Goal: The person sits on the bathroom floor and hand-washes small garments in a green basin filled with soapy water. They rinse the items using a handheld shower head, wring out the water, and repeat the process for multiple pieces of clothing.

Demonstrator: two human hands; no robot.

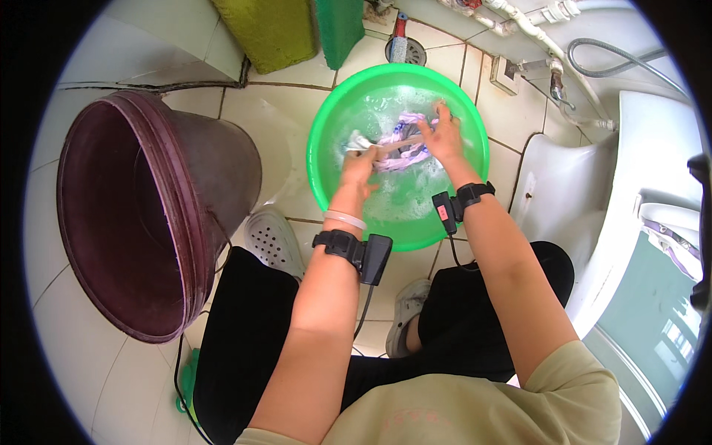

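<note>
A round green plastic basin (pixel 389 236) with soapy water stands on the tiled floor before me. In it lies a wet pink and white cloth item (pixel 401 163) with blue and grey parts. My left hand (pixel 359 164) grips a pale band of the cloth at the basin's left-centre, beside a white bunched piece (pixel 359 141). My right hand (pixel 443 133) is over the cloth's right side, thumb at the far end of the same band; its fingers are partly spread, and whether they pinch the cloth is unclear.
A large dark purple bucket (pixel 233 150) lies tipped on the left. Beyond the basin are a floor drain (pixel 414 53) and a brush (pixel 399 41). White pipes (pixel 528 28) and a white ceramic fixture (pixel 562 183) are on the right. Cables hang from both wrist straps.
</note>
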